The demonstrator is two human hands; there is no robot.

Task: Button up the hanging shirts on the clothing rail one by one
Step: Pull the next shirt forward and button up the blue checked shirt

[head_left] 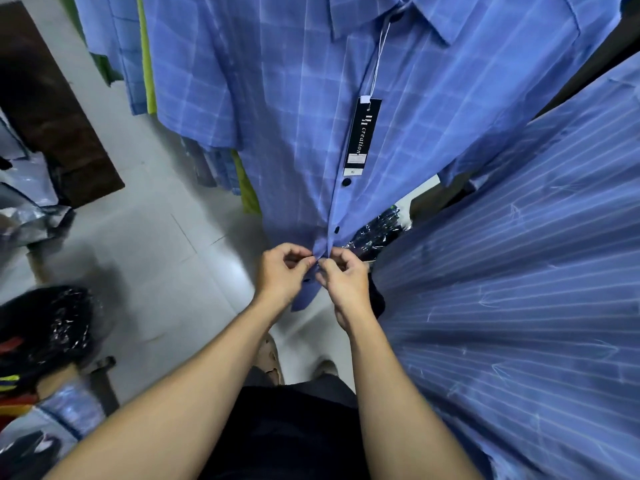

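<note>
Checked blue shirt (294, 109) hanging dead centre, placket closed down past two dark buttons (346, 182). Left hand (282, 273) and right hand (343, 277) both pinching placket edges near hem, pulled taut, probably aligning next buttonhole. Striped shirt (519, 289) crowding right.

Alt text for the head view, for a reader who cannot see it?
Both hands, left hand and right hand, pinch the front placket of a hanging blue checked shirt near its hem, working a button. Two dark buttons above look fastened; a black tag hangs from the collar. A striped shirt hangs at right.
</note>
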